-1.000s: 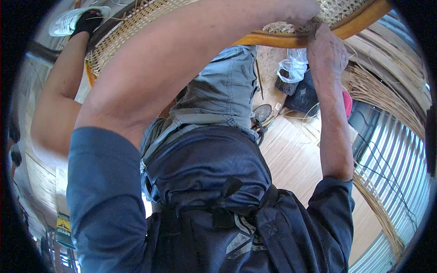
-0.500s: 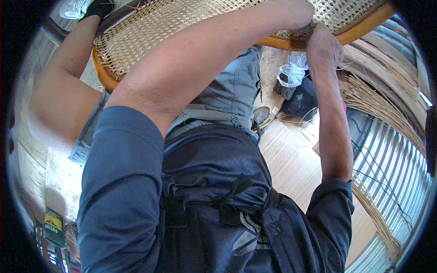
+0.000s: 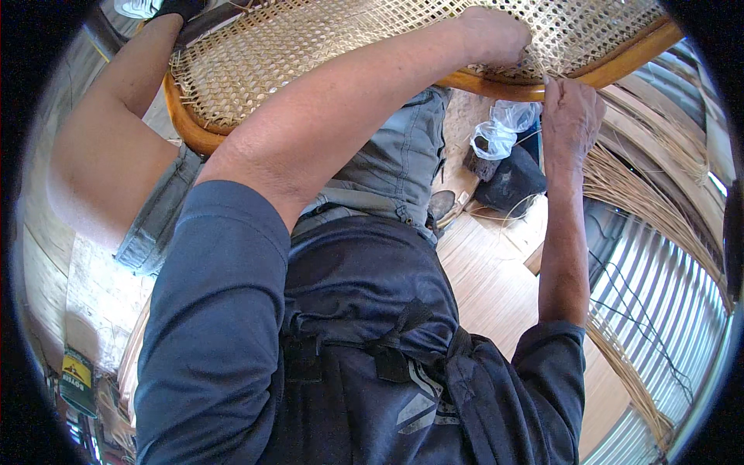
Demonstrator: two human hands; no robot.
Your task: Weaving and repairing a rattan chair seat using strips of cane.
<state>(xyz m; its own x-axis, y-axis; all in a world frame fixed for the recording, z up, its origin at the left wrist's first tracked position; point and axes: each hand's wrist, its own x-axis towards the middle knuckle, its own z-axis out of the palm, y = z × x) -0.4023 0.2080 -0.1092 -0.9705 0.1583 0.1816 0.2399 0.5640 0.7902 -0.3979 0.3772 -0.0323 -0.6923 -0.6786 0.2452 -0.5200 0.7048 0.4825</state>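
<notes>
Woven cane panel (image 3: 325,35) in curved wooden frame (image 3: 190,133), across the upper view.
Left hand (image 3: 496,37): curled against the weave; grip cannot be determined. Right hand (image 3: 572,115): fingers bent at the frame's near edge; grip cannot be determined. Bundle of thin strips (image 3: 632,192): farther right.

The cane panel (image 3: 325,39) and a shoe (image 3: 139,7) are cut off by the top edge. Part of the frame (image 3: 601,76) is covered by the left forearm (image 3: 333,124). The left hand's (image 3: 496,37) fingertips are hidden; whether anything is pinched by the right hand (image 3: 572,116) cannot be told.
</notes>
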